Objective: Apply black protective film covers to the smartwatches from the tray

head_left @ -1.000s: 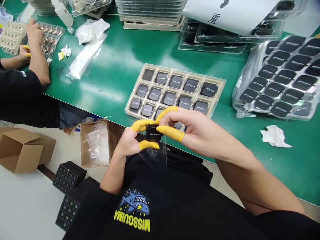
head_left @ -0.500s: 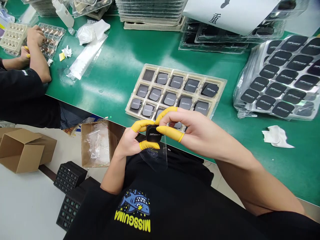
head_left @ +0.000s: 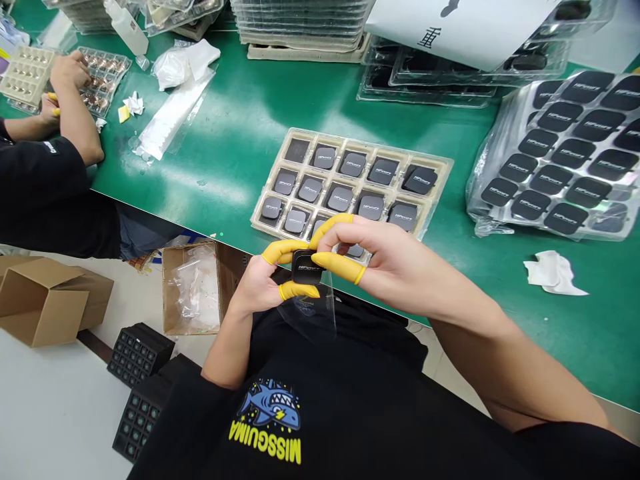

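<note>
A small black square case with pale lettering [head_left: 306,268] is held in front of my chest, at the table's near edge. My left hand [head_left: 265,280], with yellow finger cots, grips it between thumb and fingers from the left. The thumb and a finger of my right hand [head_left: 380,257], also in yellow cots, pinch at its upper right edge. A clear plastic sheet [head_left: 320,317] hangs below the case. Just beyond my hands lies a beige tray [head_left: 445,163] with similar dark cases in its compartments; my right hand hides part of its near row.
Bagged sheets of black lettered squares [head_left: 560,150] lie at the right, near a white tissue [head_left: 554,272]. Stacked trays [head_left: 303,27] stand at the back. A person's hand [head_left: 70,72] works at the upper left. Cardboard boxes [head_left: 63,293] are below left.
My hands and the black case have barely moved; the right fingertips have shifted slightly left. The clear sheet hangs a little differently.
</note>
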{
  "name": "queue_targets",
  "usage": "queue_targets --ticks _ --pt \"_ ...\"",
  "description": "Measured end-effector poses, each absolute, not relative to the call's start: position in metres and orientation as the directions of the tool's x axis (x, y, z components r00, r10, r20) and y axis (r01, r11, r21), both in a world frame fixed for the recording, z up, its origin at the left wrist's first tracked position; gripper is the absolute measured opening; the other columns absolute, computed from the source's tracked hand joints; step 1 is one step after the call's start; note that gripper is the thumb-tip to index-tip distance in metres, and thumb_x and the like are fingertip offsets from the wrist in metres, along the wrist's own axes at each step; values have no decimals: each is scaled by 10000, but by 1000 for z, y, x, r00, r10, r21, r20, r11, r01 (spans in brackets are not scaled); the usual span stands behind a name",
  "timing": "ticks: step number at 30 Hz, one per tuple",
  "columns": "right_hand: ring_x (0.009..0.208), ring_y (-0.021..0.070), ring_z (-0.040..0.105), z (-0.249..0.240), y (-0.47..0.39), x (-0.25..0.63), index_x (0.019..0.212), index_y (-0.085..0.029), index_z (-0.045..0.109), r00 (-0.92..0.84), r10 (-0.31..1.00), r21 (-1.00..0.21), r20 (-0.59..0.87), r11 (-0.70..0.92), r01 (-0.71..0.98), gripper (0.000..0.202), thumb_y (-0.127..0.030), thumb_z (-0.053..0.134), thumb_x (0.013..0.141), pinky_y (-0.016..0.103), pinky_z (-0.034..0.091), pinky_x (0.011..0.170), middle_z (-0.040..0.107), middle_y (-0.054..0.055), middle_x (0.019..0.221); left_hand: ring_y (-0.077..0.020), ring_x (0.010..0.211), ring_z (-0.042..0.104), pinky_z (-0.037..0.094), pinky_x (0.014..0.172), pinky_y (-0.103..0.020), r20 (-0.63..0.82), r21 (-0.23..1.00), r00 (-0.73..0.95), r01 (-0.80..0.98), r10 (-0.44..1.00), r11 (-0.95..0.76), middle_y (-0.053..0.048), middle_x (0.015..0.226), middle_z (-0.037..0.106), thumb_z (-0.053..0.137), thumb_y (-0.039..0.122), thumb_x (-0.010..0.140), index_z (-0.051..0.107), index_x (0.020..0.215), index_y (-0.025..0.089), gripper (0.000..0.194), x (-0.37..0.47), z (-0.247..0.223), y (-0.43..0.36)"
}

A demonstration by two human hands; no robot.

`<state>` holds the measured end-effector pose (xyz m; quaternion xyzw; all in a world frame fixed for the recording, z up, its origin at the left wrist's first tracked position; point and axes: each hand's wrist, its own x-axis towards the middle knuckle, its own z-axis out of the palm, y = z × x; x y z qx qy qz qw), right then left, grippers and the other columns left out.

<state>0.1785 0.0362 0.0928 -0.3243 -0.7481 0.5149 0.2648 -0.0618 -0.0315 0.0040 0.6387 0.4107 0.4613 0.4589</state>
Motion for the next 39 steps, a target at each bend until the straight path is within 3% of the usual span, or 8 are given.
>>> queue_targets --ticks 8,21,23,27,29,33,37,39 --pt "856 221 631 92 37 179 908 -254 678 -649 757 -939 72 272 213 133 -293 682 1035 364 479 764 750 39 955 -271 1147 851 682 1030 -357 187 970 228 114 956 -217 -107 1252 855 966 663 758 702 1431 232 842 -62 2 -32" --pt "868 202 641 88 31 176 978 -243 656 -631 769 -870 103 378 318 88 -190 602 1022 333 472 772 717 38 977 -266 1147 849 674 1052 -357 165 976 226 105 960 -192 -107 1268 846 976 555 806 695 1422 225 753 -61 8 -35" --pt "829 199 624 85 29 176 1030 -244 632 -592 803 -863 72 347 366 41 -216 639 1001 331 458 739 689 32 963 -275 1159 853 680 1048 -362 153 979 223 97 963 -178 -111 1258 851 974 550 812 692 1424 223 749 -61 8 -35" --pt "720 180 559 78 26 172 1194 -254 587 -587 807 -918 -63 184 352 328 -433 761 981 314 430 638 626 -8 894 -271 1121 866 698 998 -343 150 981 214 87 965 -171 -109 1244 861 978 540 814 700 1421 222 739 -62 5 -36" --pt "685 173 518 77 24 169 1178 -259 596 -617 780 -933 -104 139 333 349 -479 773 973 307 397 606 585 -33 823 -262 1093 870 699 973 -329 158 980 211 85 965 -179 -99 1226 871 992 505 812 706 1424 236 727 -62 2 -38" --pt "691 171 551 71 22 158 1103 -251 620 -617 776 -960 -130 57 275 240 -430 736 994 306 394 616 629 -29 802 -226 1027 869 687 919 -294 116 991 169 51 979 -126 -55 1149 879 996 425 833 703 1412 281 664 -58 -4 -44" --pt "791 193 652 61 26 148 1217 -245 692 -567 820 -993 -81 -14 121 259 -392 707 1004 331 501 705 751 25 985 -234 1027 858 689 949 -353 50 998 39 -33 998 -49 -52 1122 865 978 462 854 634 1440 281 704 -52 -4 -47" --pt "863 207 688 57 32 146 1136 -242 723 -503 863 -999 -48 -35 35 214 -400 727 992 346 543 767 770 43 1033 -230 1015 848 680 969 -369 47 997 -21 -56 999 -48 -38 1026 865 963 455 877 624 1408 263 659 -55 -2 -49"
